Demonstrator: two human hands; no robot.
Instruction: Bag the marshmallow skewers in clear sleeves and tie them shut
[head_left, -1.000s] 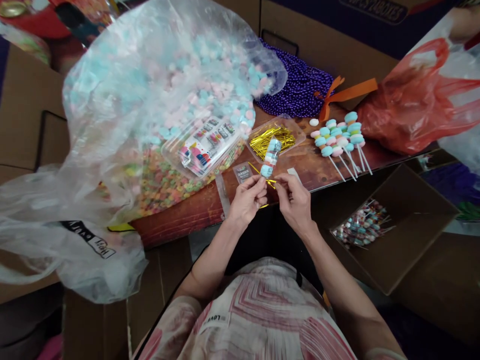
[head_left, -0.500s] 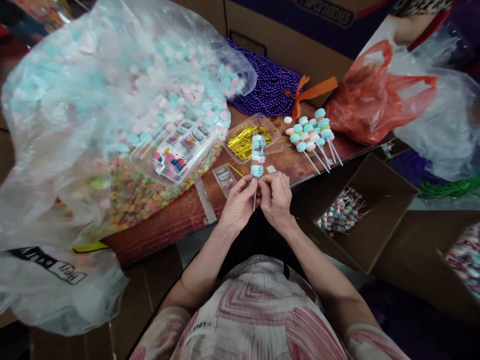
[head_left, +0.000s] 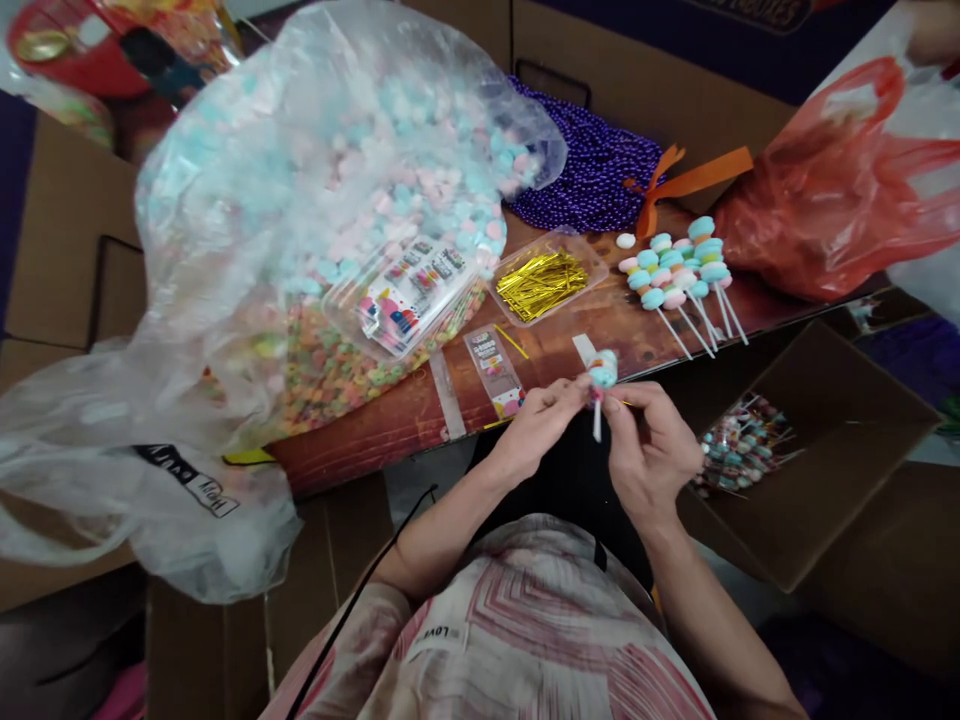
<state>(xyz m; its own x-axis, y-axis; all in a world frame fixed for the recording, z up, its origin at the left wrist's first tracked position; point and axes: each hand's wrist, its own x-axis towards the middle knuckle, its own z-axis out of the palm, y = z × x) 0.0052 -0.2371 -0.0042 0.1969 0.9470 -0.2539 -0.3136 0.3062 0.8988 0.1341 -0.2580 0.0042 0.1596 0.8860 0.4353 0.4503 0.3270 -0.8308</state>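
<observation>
Wrapped at its top, a candy skewer (head_left: 602, 368) with blue and orange pieces on a white stick is between my hands, tilted with its head away from me. My left hand (head_left: 551, 422) pinches it just below the candy, where the wrapper gathers. My right hand (head_left: 654, 445) is closed at the same neck, with a sliver of gold twist tie (head_left: 625, 403) at its fingertips. A clear tub (head_left: 544, 280) of gold ties lies beyond, near a loose gold tie (head_left: 511, 341) and a printed wrapper (head_left: 491, 362). Several unwrapped candy skewers (head_left: 679, 265) lie to the right.
A big clear bag (head_left: 420, 130) of pastel candies fills the table's left, with a tub of printed wrappers (head_left: 409, 295) on it. Purple beads (head_left: 585, 165) and a red plastic bag (head_left: 832, 200) lie behind. Below right, a cardboard box (head_left: 832, 450) holds wrapped skewers (head_left: 742, 445).
The view has shifted left, so the table's things appear further right. The candy skewer has tipped from upright to a foreshortened tilt, lower and closer to the table edge, with both hands around its neck.
</observation>
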